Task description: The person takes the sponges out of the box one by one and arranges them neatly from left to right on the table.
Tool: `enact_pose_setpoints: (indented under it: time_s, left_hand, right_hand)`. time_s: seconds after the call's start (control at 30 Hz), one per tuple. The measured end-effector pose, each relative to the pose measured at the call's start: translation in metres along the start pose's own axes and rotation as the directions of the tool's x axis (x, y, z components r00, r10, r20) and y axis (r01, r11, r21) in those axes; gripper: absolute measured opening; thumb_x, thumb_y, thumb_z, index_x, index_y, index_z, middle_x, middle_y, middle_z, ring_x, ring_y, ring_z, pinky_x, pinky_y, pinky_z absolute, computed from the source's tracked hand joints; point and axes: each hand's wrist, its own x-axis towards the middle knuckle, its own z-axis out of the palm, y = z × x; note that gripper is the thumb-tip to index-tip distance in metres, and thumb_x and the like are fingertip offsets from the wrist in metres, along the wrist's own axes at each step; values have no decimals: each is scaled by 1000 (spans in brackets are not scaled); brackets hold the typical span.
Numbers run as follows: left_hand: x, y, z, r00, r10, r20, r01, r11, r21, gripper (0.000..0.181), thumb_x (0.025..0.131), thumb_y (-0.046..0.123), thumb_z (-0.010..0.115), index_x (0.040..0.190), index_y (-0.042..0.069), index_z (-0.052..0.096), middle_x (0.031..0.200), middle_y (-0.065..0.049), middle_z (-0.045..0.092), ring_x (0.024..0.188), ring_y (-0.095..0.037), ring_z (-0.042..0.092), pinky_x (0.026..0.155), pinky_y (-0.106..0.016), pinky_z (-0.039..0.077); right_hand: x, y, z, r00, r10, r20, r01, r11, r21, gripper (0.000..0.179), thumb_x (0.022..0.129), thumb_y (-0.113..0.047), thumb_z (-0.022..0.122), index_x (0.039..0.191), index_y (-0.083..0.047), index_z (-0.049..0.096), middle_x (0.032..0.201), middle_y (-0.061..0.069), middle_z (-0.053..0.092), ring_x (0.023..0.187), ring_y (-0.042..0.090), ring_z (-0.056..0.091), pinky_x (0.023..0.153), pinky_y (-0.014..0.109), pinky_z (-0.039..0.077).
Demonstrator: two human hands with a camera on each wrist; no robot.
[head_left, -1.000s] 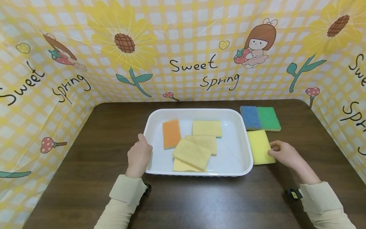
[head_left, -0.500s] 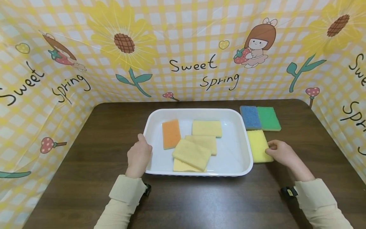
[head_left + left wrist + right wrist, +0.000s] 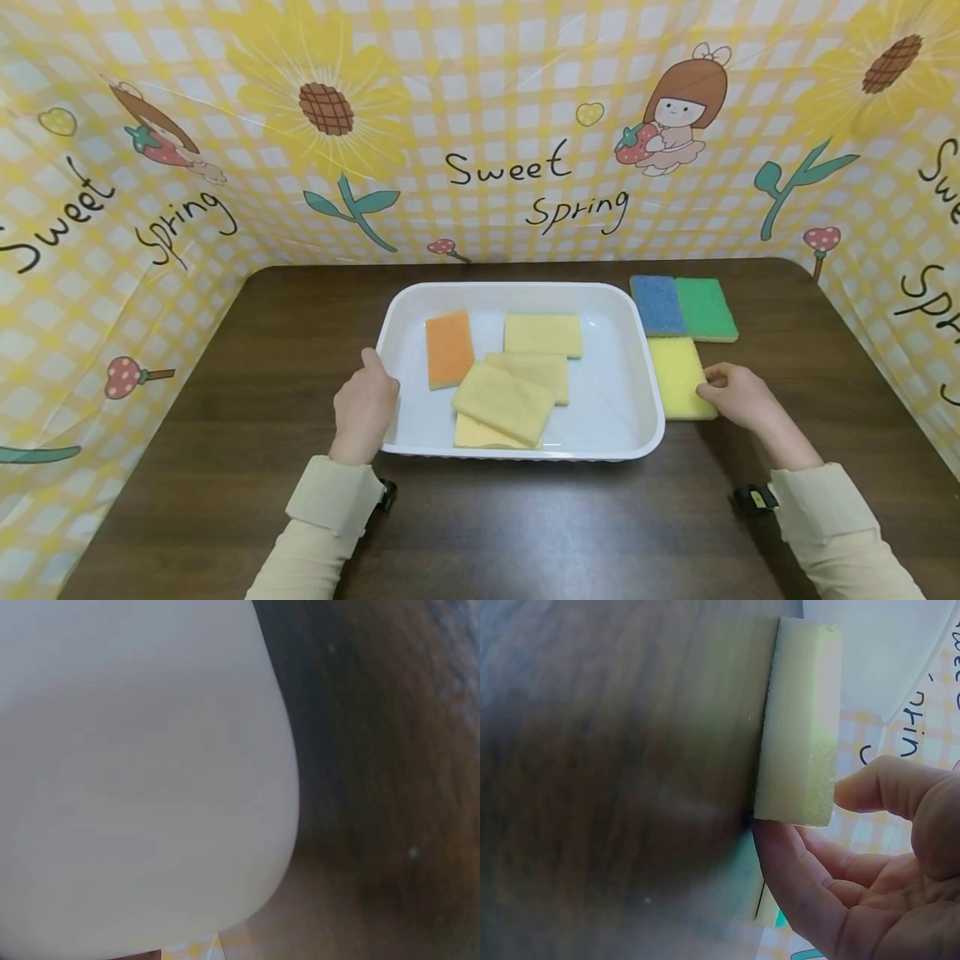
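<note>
Head view: a white tray (image 3: 607, 425) on the dark table (image 3: 555, 533) holds an orange sponge (image 3: 450, 350) at left and four pale yellow sponges (image 3: 504, 402), the nearer three overlapping. Well apart from the left hand (image 3: 366, 408), the right hand (image 3: 742, 400) pinches a bright yellow sponge (image 3: 677, 379) by its right side, just right of the tray, nearer than the blue sponge (image 3: 658, 306) and green sponge (image 3: 705, 308). At the tray's left rim, the left hand's grip cannot be told. "Sweet Spring" repeats across the backdrop (image 3: 480, 100).

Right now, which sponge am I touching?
The yellow sponge outside the tray, in your right hand; the blue sponge and green sponge behind it lie untouched.
</note>
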Motion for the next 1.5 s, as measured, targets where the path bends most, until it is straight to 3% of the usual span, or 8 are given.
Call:
enact_pose_setpoints:
  time_s: [1.5]
  left_hand:
    - [1,0,0,1000,-5,-5,5,1000,9,31,91,11,46,113,-8,35,73,-23,61,58,-29,58,49,-40,43]
  right_hand:
    - [6,-2,-1,999,43,11,-43,999,-16,53,93,-22,46,125,20,43,121,40,51,104,46,56,79,48,49]
